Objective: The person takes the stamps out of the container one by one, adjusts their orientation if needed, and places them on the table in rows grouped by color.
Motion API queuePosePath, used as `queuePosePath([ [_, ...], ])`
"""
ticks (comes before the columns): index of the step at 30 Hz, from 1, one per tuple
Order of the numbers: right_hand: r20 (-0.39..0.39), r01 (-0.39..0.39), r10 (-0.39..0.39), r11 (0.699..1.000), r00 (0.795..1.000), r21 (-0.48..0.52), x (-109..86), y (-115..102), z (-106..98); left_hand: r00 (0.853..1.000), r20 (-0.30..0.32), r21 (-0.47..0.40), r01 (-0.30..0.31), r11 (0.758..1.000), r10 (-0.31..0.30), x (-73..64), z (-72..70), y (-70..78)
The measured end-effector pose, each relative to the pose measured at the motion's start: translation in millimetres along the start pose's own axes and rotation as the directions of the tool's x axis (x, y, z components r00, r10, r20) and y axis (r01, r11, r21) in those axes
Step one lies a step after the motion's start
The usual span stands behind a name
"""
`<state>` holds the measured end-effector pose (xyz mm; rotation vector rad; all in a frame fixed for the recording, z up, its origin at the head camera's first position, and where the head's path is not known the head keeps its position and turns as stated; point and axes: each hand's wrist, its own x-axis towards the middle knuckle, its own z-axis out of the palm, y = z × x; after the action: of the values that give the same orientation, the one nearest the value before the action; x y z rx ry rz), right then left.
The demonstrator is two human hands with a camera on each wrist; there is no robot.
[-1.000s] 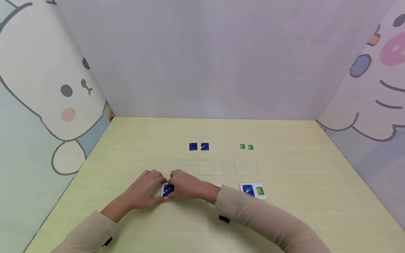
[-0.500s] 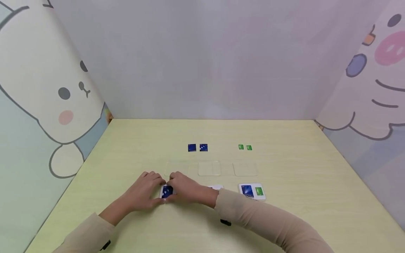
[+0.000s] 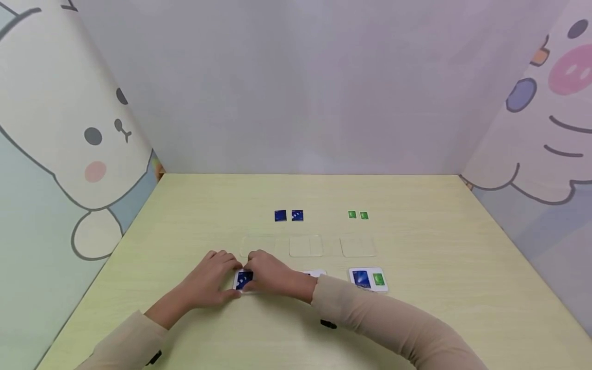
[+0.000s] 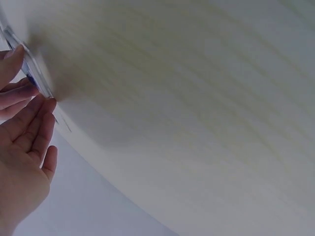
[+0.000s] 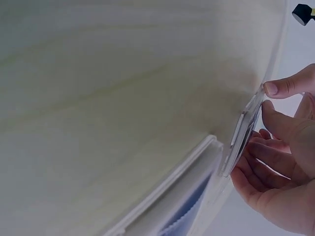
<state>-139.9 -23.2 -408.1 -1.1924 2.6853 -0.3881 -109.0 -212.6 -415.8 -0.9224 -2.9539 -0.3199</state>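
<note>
At the front left of the table lies a flat white tile (image 3: pixel 243 280) with a dark blue square picture on it and a clear plastic rim. My left hand (image 3: pixel 208 281) holds its left side, thumb at the near corner and fingers at the far one. From the right, my right hand (image 3: pixel 273 276) grips the same tile between thumb and fingers and covers its right part. In the right wrist view, the clear-edged tile (image 5: pixel 241 142) shows edge-on, with fingertips of both hands along it. The left wrist view catches only a sliver of the tile (image 4: pixel 32 66).
Behind the hands lie three clear plastic pieces (image 3: pixel 306 246) in a row. Farther back are two blue squares (image 3: pixel 289 216) and two smaller green ones (image 3: pixel 364 216). A white tile with blue and green squares (image 3: pixel 379 271) lies right; my right forearm partly hides another (image 3: pixel 319 272).
Both hands stay at the tile with almost no movement. The head view has shifted slightly.
</note>
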Motion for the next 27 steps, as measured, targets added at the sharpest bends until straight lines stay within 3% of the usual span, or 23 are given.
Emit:
queuePosePath([
  [27, 0.008, -0.068, 0.068, 0.997, 0.998, 0.033, 7.9, 1.4, -1.1, 1.000, 0.023, 0.000, 0.020, 1.000, -0.020, 0.7, -0.5, 0.9],
])
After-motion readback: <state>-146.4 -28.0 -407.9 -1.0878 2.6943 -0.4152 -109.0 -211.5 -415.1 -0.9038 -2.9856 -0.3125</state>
